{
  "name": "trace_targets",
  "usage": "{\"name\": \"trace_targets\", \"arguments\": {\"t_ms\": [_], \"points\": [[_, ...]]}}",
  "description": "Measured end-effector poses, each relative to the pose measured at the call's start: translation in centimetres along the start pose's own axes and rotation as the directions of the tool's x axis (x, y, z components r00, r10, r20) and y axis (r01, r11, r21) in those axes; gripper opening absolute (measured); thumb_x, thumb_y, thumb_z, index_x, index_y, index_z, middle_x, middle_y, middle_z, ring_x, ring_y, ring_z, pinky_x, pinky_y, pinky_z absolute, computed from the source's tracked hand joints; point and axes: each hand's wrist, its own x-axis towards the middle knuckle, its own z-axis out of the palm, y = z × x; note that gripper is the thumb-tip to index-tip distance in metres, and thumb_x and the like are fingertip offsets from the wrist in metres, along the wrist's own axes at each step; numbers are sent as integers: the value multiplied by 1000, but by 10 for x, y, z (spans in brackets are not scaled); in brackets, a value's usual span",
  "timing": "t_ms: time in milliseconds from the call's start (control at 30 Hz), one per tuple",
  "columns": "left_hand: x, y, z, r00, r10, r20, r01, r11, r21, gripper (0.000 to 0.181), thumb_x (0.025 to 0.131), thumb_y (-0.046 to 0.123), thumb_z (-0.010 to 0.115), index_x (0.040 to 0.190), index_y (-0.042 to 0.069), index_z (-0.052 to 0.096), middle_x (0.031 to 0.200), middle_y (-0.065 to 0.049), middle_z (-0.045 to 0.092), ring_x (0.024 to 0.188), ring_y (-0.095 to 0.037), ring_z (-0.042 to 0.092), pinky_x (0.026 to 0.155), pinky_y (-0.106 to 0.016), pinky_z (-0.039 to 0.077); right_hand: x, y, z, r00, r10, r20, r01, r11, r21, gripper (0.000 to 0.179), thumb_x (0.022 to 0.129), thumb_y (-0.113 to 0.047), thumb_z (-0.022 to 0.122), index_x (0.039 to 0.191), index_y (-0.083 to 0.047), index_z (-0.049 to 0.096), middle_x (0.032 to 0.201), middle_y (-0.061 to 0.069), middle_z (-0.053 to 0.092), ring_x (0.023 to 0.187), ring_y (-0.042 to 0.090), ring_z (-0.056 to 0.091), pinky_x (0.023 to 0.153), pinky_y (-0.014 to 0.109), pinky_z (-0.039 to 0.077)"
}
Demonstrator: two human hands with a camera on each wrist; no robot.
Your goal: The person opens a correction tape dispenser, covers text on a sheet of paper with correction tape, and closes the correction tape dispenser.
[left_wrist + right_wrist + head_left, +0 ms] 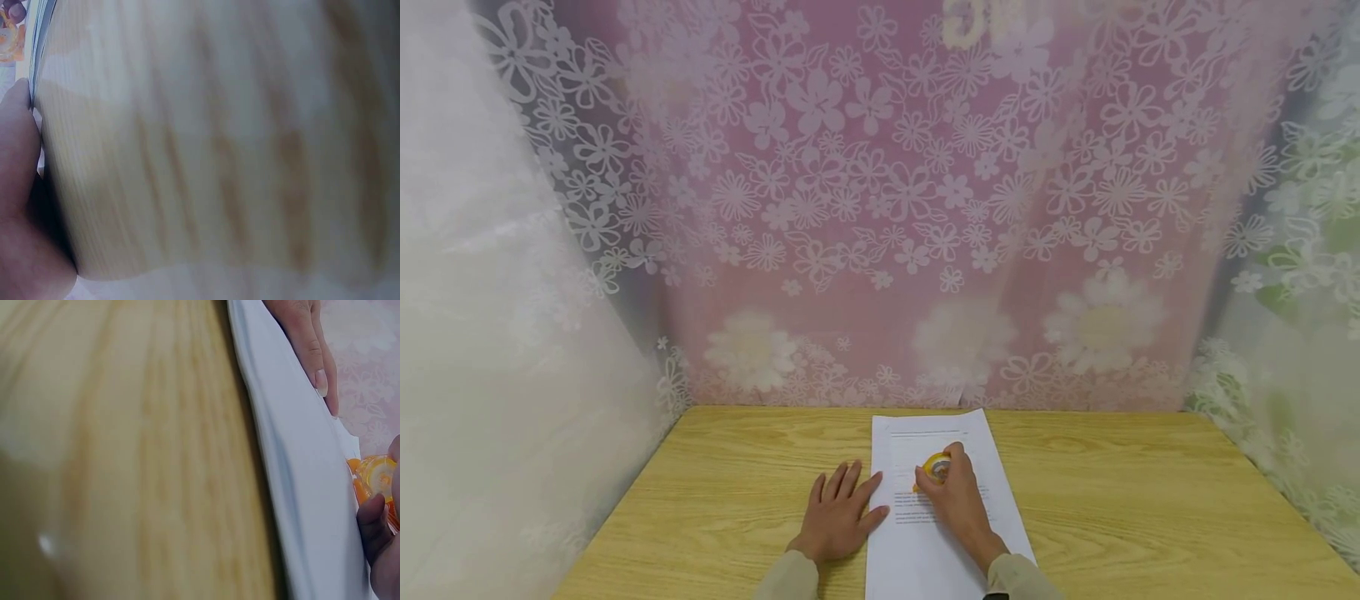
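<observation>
A stack of printed white paper [901, 567] lies lengthwise on the wooden table, with lines of black text in its upper half. Between the thumb and fingers of my right hand [958, 504] is an orange and yellow correction tape [936, 467], its tip low at the start of a text block. The round see-through body of the correction tape [376, 477] also shows in the right wrist view. My left hand [838, 518] rests flat with fingers spread, mostly on the wood, thumb and index fingertip on the left paper edge.
The wood-grain table [1120, 500] extends to both sides of the paper. A pink flowered curtain [880, 208] hangs along its back edge, and pale sheeting [535, 350] borders the left side. Flowered see-through sheeting [1300, 333] borders the right.
</observation>
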Motion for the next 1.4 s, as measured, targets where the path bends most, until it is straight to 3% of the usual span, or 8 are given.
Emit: {"name": "trace_targets", "arguments": {"t_ms": [1067, 1400], "points": [[-1, -1, 0, 1000, 5, 2, -5, 1000, -18, 62, 97, 63, 29, 147, 29, 39, 155, -10, 24, 142, -34, 14, 108, -61, 6, 1, 4, -1, 999, 37, -5, -37, 999, -9, 42, 84, -21, 73, 107, -2, 43, 96, 10, 50, 84, 20, 53, 74, 34, 48], [2, -3, 3, 1000, 9, -9, -9, 1000, 12, 64, 96, 65, 25, 148, 30, 38, 156, -9, 23, 142, -33, 14, 108, -61, 7, 1, 3, -2, 999, 32, -18, -32, 999, -21, 43, 84, -20, 74, 107, -3, 43, 97, 11, 51, 85, 22, 53, 74, 36, 48]]}}
